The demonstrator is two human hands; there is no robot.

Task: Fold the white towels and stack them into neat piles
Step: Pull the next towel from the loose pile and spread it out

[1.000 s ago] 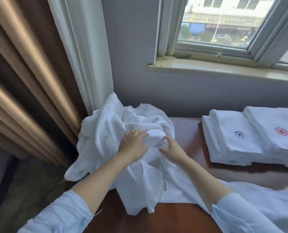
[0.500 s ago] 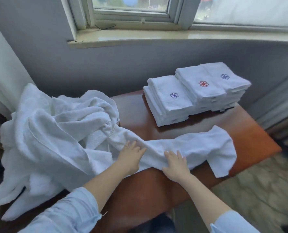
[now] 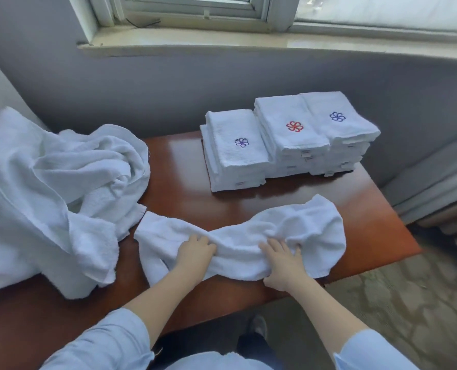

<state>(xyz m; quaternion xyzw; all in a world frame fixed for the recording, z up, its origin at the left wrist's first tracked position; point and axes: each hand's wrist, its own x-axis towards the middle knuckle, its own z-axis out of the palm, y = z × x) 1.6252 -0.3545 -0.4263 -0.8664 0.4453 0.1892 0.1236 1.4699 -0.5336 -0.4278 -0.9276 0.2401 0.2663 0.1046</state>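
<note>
Your left hand (image 3: 195,249) curls its fingers into the twisted towel (image 3: 315,225) at lower centre of the counter (image 3: 184,166), right hand (image 3: 280,260) spread flat on it; it's near the front edge, so a tug could drop it.

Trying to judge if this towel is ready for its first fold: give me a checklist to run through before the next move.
1. Both hands on towel: ok; left hand grips it, right hand presses it.
2. Towel flat: not ok; bunched between the hands.
3. Towel clear of heap: cannot tell; its left corner lies right at the heap's edge.
4. Bare table for spreading: ok, behind the towel.
5. Stacks tidy: ok; three, side by side.
</note>
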